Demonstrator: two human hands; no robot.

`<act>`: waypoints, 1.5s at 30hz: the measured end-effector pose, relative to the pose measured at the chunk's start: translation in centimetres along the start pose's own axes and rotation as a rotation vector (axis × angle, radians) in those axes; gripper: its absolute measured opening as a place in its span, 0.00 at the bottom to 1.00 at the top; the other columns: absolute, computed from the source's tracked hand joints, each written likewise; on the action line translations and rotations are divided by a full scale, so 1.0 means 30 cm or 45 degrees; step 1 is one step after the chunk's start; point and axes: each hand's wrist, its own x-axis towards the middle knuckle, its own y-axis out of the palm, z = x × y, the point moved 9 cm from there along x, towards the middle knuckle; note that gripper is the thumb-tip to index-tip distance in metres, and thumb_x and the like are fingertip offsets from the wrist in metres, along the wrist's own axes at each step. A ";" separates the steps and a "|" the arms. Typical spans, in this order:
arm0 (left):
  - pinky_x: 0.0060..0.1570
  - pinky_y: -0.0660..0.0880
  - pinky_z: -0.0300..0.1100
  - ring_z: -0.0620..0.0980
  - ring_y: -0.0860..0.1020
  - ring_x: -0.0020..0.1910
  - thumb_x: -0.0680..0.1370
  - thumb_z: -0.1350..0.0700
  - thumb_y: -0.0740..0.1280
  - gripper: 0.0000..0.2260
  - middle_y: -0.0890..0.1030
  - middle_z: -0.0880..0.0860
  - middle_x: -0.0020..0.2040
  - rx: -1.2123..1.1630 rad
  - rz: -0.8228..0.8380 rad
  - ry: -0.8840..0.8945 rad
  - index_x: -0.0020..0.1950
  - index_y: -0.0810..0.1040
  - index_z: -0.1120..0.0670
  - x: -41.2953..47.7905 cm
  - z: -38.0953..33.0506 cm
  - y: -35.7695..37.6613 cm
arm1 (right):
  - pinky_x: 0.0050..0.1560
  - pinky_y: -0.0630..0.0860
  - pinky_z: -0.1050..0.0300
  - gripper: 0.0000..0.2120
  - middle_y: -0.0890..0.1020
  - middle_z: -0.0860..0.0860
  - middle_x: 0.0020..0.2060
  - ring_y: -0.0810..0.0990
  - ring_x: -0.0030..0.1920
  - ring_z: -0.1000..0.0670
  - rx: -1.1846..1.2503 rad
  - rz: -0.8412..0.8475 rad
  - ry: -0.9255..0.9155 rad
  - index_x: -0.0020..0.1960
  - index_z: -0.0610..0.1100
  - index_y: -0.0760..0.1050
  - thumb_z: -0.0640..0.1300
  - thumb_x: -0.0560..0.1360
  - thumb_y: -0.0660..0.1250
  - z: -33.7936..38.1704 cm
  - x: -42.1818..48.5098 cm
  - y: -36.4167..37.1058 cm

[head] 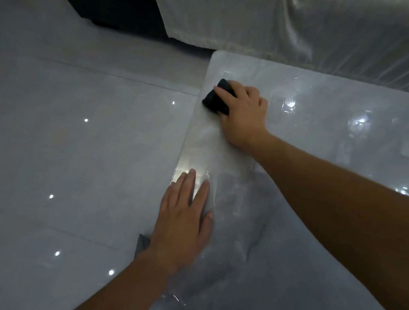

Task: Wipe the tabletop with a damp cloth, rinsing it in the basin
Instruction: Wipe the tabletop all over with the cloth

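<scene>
Over the pale floor, one glossy table, probably slick once wet. Two hands: left hand flat, fingers straight, resting at the table's left edge; right hand curled over one dark cloth near the far left corner. Looks soft, light, limp; best bunched under the palm. No basin visible.

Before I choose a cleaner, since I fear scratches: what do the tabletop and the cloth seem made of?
The tabletop: likely polished pale grey marble or marble-look slab, glossy; it mirrors lights and shows faint veins. The cloth: black, matte, soft fabric, gripped by the right hand; weave unclear.
</scene>
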 end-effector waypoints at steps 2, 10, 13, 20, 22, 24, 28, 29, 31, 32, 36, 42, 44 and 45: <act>0.77 0.49 0.53 0.57 0.51 0.81 0.81 0.44 0.54 0.28 0.53 0.58 0.82 0.018 0.018 0.009 0.80 0.61 0.52 -0.012 -0.003 0.012 | 0.65 0.60 0.44 0.27 0.68 0.51 0.74 0.66 0.68 0.40 0.002 0.028 -0.219 0.74 0.57 0.69 0.47 0.75 0.64 0.072 -0.091 0.038; 0.79 0.43 0.52 0.54 0.44 0.81 0.82 0.44 0.52 0.29 0.48 0.56 0.82 -0.003 0.055 -0.007 0.81 0.56 0.52 -0.024 -0.007 0.025 | 0.63 0.61 0.43 0.28 0.69 0.50 0.74 0.68 0.67 0.38 -0.118 0.065 -0.324 0.74 0.58 0.68 0.49 0.74 0.62 -0.015 -0.120 -0.012; 0.79 0.41 0.52 0.54 0.42 0.81 0.82 0.43 0.50 0.29 0.47 0.57 0.82 -0.009 0.050 -0.027 0.81 0.55 0.52 -0.024 -0.012 0.032 | 0.65 0.59 0.45 0.26 0.66 0.51 0.75 0.65 0.70 0.40 -0.068 0.011 -0.053 0.74 0.59 0.66 0.48 0.78 0.64 -0.027 -0.038 -0.013; 0.77 0.53 0.59 0.58 0.54 0.80 0.82 0.45 0.51 0.25 0.60 0.60 0.79 -0.096 0.003 -0.083 0.76 0.67 0.54 -0.095 -0.014 0.024 | 0.60 0.61 0.45 0.29 0.72 0.50 0.72 0.68 0.65 0.42 -0.036 0.186 -0.545 0.71 0.56 0.72 0.51 0.71 0.56 0.123 -0.358 0.065; 0.76 0.55 0.60 0.58 0.57 0.79 0.82 0.45 0.53 0.24 0.62 0.59 0.78 -0.089 -0.001 -0.086 0.74 0.69 0.53 -0.149 -0.006 0.038 | 0.61 0.61 0.45 0.29 0.71 0.50 0.72 0.68 0.65 0.40 -0.074 0.138 -0.453 0.72 0.57 0.71 0.51 0.71 0.56 0.122 -0.286 0.055; 0.76 0.55 0.59 0.58 0.58 0.78 0.82 0.46 0.53 0.23 0.63 0.59 0.78 -0.076 -0.013 -0.069 0.74 0.70 0.53 -0.186 0.003 0.047 | 0.62 0.60 0.45 0.27 0.70 0.51 0.73 0.68 0.66 0.39 -0.078 0.057 -0.244 0.73 0.58 0.70 0.49 0.73 0.61 0.121 -0.199 0.048; 0.77 0.54 0.58 0.56 0.53 0.80 0.82 0.45 0.51 0.24 0.59 0.57 0.80 -0.018 0.014 -0.047 0.77 0.66 0.52 -0.232 0.024 0.061 | 0.61 0.61 0.44 0.28 0.70 0.51 0.73 0.68 0.66 0.40 0.022 0.040 -0.313 0.72 0.57 0.71 0.47 0.72 0.64 0.215 -0.328 0.087; 0.77 0.53 0.58 0.56 0.51 0.81 0.82 0.44 0.51 0.25 0.57 0.57 0.81 -0.004 0.035 -0.041 0.78 0.64 0.52 -0.241 0.025 0.067 | 0.60 0.62 0.44 0.28 0.70 0.51 0.73 0.69 0.65 0.40 0.019 0.074 -0.412 0.72 0.57 0.72 0.48 0.71 0.63 0.231 -0.410 0.097; 0.77 0.51 0.58 0.56 0.48 0.81 0.82 0.43 0.49 0.27 0.53 0.58 0.82 0.033 0.077 -0.021 0.80 0.60 0.51 -0.255 0.022 0.075 | 0.61 0.63 0.45 0.28 0.70 0.52 0.73 0.69 0.66 0.42 -0.030 0.155 -0.538 0.72 0.59 0.71 0.50 0.72 0.63 0.220 -0.548 0.096; 0.77 0.50 0.58 0.56 0.47 0.81 0.82 0.42 0.49 0.28 0.52 0.58 0.82 0.052 0.095 -0.010 0.80 0.59 0.51 -0.263 0.020 0.080 | 0.61 0.62 0.45 0.28 0.69 0.52 0.74 0.69 0.66 0.42 -0.061 0.174 -0.545 0.72 0.59 0.70 0.50 0.72 0.63 0.194 -0.577 0.091; 0.78 0.46 0.58 0.56 0.43 0.81 0.82 0.42 0.47 0.29 0.49 0.59 0.82 0.052 0.128 0.009 0.81 0.57 0.52 -0.278 0.016 0.080 | 0.61 0.58 0.47 0.30 0.70 0.52 0.73 0.68 0.66 0.40 -0.062 0.043 -0.162 0.72 0.59 0.71 0.45 0.71 0.66 0.052 -0.492 0.034; 0.78 0.44 0.58 0.56 0.40 0.81 0.81 0.41 0.47 0.29 0.46 0.59 0.82 0.014 0.164 0.007 0.81 0.56 0.50 -0.295 0.012 0.072 | 0.61 0.62 0.44 0.27 0.71 0.51 0.72 0.68 0.66 0.41 -0.021 0.027 -0.198 0.70 0.56 0.74 0.48 0.71 0.62 0.082 -0.725 0.022; 0.78 0.42 0.58 0.56 0.38 0.80 0.79 0.40 0.44 0.31 0.44 0.58 0.82 0.004 0.179 0.000 0.81 0.54 0.49 -0.294 0.005 0.072 | 0.60 0.63 0.43 0.28 0.71 0.50 0.73 0.69 0.65 0.41 -0.053 0.062 -0.229 0.71 0.57 0.72 0.49 0.71 0.62 0.010 -0.797 0.006; 0.78 0.42 0.58 0.56 0.39 0.81 0.79 0.40 0.43 0.31 0.45 0.59 0.82 -0.001 0.175 0.000 0.81 0.55 0.49 -0.294 -0.001 0.073 | 0.60 0.64 0.42 0.28 0.71 0.50 0.73 0.69 0.65 0.40 -0.074 0.038 -0.160 0.71 0.57 0.71 0.48 0.71 0.62 -0.055 -0.794 -0.016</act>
